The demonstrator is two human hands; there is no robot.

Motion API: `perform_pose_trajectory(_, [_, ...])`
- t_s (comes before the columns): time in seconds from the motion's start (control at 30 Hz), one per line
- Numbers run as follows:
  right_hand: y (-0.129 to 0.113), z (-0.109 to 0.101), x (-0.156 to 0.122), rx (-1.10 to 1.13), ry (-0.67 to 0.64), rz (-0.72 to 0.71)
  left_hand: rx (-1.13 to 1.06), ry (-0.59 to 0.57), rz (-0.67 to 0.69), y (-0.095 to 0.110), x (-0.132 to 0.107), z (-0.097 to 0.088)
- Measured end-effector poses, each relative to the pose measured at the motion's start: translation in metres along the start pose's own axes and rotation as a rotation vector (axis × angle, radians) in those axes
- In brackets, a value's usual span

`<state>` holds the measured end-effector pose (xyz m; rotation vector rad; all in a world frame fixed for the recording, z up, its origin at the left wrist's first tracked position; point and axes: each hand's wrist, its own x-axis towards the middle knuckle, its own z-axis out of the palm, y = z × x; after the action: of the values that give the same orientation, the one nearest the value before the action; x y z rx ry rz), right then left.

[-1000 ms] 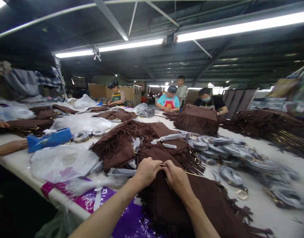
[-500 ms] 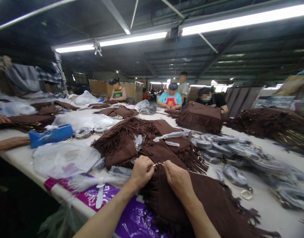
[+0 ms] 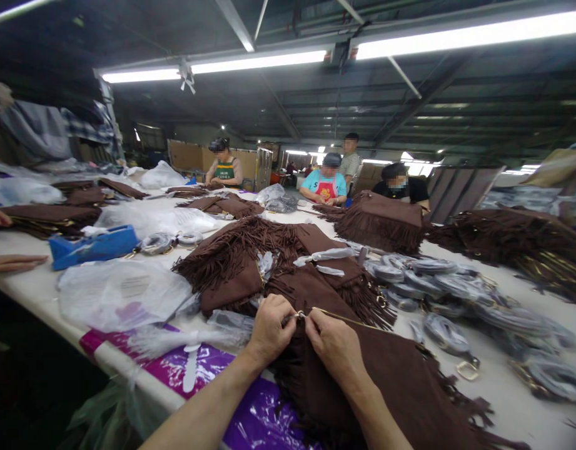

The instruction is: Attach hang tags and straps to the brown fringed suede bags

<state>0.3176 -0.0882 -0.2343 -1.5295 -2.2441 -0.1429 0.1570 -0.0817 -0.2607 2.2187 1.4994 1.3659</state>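
A brown suede bag with fringe (image 3: 400, 387) lies on the white table (image 3: 513, 400) right in front of me. My left hand (image 3: 271, 328) and my right hand (image 3: 332, 344) meet at its upper left corner, both closed in a pinch on a small metal zipper pull (image 3: 301, 314) at the end of a gold zipper line. More brown fringed bags (image 3: 278, 262) are piled just beyond my hands.
Several plastic-wrapped straps (image 3: 438, 287) lie to the right. Clear plastic bags (image 3: 123, 294), a blue tool (image 3: 93, 245) and purple plastic (image 3: 250, 412) lie left. A co-worker's hand (image 3: 10, 262) rests at the left edge. Other people (image 3: 325, 186) work at the far end.
My hands have lifted slightly off the bag corner and the metal pull and gold zipper line now show between them. The co-worker's hand at the left has drawn back.
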Motion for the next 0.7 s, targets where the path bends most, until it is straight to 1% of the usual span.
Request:
perform_pose_trajectory(0.2, [-0.001, 0.002, 0.001, -0.005, -0.031, -0.020, -0.042, 0.031, 0.043, 0.002, -0.002, -0.001])
perform_pose_trajectory(0.27, [0.001, 0.004, 0.001, 0.002, -0.043, -0.031, -0.106, 0.037, 0.067, 0.001, -0.003, -0.001])
perform_pose_trajectory(0.37, [0.004, 0.008, 0.002, 0.020, -0.054, -0.040, -0.228, 0.014, 0.078, -0.001, -0.004, -0.004])
perform_pose_trajectory(0.43, [0.006, 0.011, 0.002, 0.027, -0.062, -0.046, -0.279, -0.025, 0.046, -0.002, -0.004, -0.007])
perform_pose_trajectory(0.57, [0.010, 0.016, 0.002, 0.042, -0.068, -0.069, -0.317, -0.124, -0.072, -0.001, 0.000, -0.011])
perform_pose_trajectory(0.7, [0.010, 0.016, 0.002, 0.091, -0.076, -0.059, -0.313, -0.125, -0.150, -0.001, 0.005, -0.009])
